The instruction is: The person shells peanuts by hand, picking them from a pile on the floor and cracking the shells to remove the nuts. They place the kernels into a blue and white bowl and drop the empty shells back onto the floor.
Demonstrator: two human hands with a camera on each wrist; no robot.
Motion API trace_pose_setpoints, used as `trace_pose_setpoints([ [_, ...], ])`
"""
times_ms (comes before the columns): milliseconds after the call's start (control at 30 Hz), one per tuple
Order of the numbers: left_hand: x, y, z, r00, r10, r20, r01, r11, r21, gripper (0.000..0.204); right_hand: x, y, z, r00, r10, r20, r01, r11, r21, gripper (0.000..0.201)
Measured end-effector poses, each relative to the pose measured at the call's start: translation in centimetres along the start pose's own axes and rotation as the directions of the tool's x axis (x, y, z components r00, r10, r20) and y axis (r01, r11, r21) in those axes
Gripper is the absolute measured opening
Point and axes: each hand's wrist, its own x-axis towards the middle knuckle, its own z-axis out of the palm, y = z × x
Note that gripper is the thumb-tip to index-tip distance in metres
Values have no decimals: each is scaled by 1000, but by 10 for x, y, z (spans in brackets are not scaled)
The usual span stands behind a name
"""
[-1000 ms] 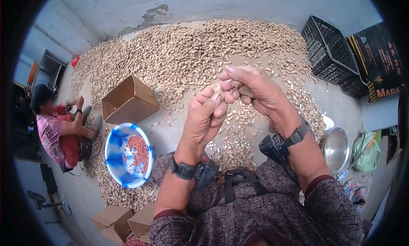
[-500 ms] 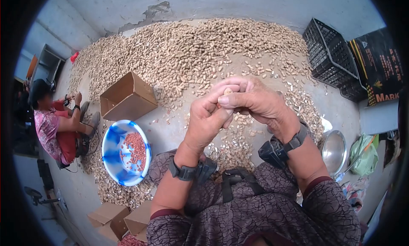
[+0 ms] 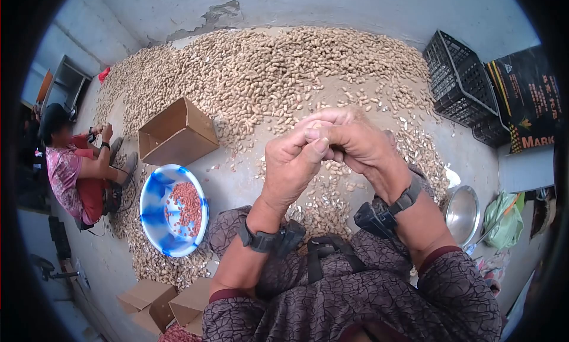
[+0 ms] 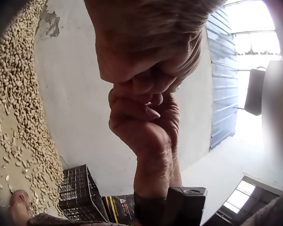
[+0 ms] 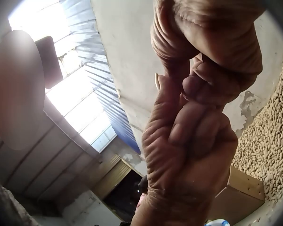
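My left hand (image 3: 291, 167) and right hand (image 3: 366, 145) meet in front of the lap, above the floor. Their thumbs and curled fingers press together around a peanut, which the fingers now hide. In the left wrist view, the left hand (image 4: 148, 44) fills the top and the right hand (image 4: 144, 122) comes up from below against it. From the right wrist camera, the curled fingertips (image 5: 193, 87) of the right hand touch those of the left hand (image 5: 188, 141). Unshelled peanuts (image 3: 255, 75) lie heaped on the floor beyond both hands.
A blue-and-white basin (image 3: 153, 220) with red peanut kernels (image 3: 188, 209) stands to the left, below a cardboard box (image 3: 188, 143). Broken shells (image 3: 323, 209) lie near the lap. Another person (image 3: 71, 170) sits at left. A black crate (image 3: 459, 75) and metal bowl (image 3: 462, 214) stand at right.
A second ago the hands were slightly apart, with a peanut at the left fingertips. They have come together, and the peanut visible half a second ago is now covered by the thumbs and fingers.
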Motion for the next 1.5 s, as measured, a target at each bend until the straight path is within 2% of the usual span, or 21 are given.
trace_pose_setpoints([
  [67,2,1,-4,998,-62,26,62,997,-37,20,4,3,-4,1000,15,0,-15,1000,0,23],
  [100,1,4,-7,998,-62,26,63,997,-38,20,6,4,-6,999,34,23,-36,997,63,22],
  [167,2,14,-12,976,-174,128,182,982,-54,20,7,3,-6,998,49,47,-54,991,122,22],
  [200,2,14,-12,977,-170,129,178,983,-54,20,7,3,-5,998,48,39,-53,991,124,21],
  [300,1,7,-10,982,-161,95,160,987,11,19,7,6,-2,999,39,23,-41,995,93,21],
  [367,2,-2,-2,998,60,14,-59,996,-68,17,8,7,-1,999,33,15,-34,998,58,20],
  [467,1,-2,2,998,62,-23,-64,994,-83,27,10,8,1,999,50,5,-50,997,59,20],
  [600,1,-6,1,993,81,-87,-84,996,-36,26,13,10,2,999,51,6,-51,995,90,20],
  [667,-1,-1,-2,997,-34,-67,30,998,-61,27,15,11,0,999,47,7,-48,995,85,20],
  [733,0,5,-7,997,-68,-25,64,990,-122,28,18,10,-5,993,87,84,-100,980,172,24],
  [800,1,10,-11,994,-106,38,112,960,-258,32,18,10,-3,993,65,95,-78,987,140,25],
  [833,2,9,-11,994,-102,41,109,960,-257,32,17,10,-2,993,43,106,-54,993,106,27],
  [967,4,-1,-11,998,-64,0,58,918,-393,32,15,6,3,1000,15,-11,-16,999,-37,26],
  [1033,6,-2,-13,992,-83,-98,33,903,-428,31,13,-3,10,998,-13,-62,8,997,-81,25],
  [1100,7,1,-9,986,-64,-155,1,928,-373,29,14,-7,15,993,-44,-107,30,992,-126,24],
  [1167,8,1,-5,977,-46,-206,-21,949,-315,27,14,-9,15,978,-128,-162,82,961,-263,22],
  [1267,9,-3,0,954,34,-299,-60,995,-78,21,17,-8,17,987,-83,-141,58,983,-173,21],
  [1300,9,-4,0,953,37,-299,-63,995,-78,21,19,-7,18,990,-45,-131,30,993,-117,21],
  [1400,8,-8,-1,938,36,-346,-56,997,-47,18,26,2,14,989,-26,-146,9,993,-122,20],
  [1467,10,-12,0,896,-4,-444,-44,994,-97,16,29,9,17,989,-25,-145,14,997,-79,19],
  [1500,11,-13,0,893,-2,-449,-47,994,-98,16,30,12,18,988,-27,-149,21,999,-36,19],
])
